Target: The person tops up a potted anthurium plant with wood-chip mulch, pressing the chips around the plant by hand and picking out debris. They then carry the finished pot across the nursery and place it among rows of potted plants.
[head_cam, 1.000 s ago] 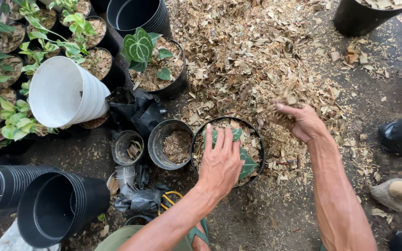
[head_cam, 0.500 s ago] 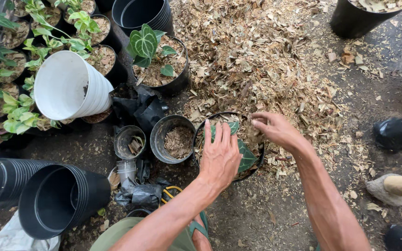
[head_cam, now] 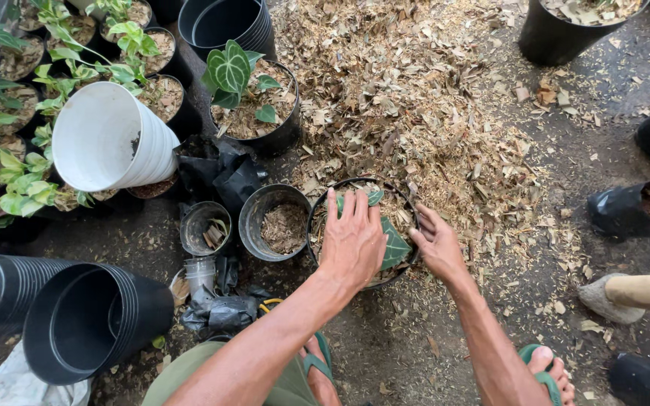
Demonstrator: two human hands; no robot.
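Hands meet over a black pot (head_cam: 317,225) of wood chips on the ground, beside the chip pile (head_cam: 415,98). The left hand (head_cam: 352,239) lies flat on the green leaves (head_cam: 395,249), fingers spread and gripping nothing. The right hand (head_cam: 436,244) rests at the pot's right rim, fingers curled loosely against it. A smaller dark pot (head_cam: 274,222) stands just left.

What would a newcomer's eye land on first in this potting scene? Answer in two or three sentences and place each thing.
First the two bare hands at centre: the left hand lies flat over a green leaf in a black pot, and the right hand is at that pot's right rim. Next, the wide heap of dry wood chips behind the pot. At left, a white pot tipped on its side among leafy potted plants.
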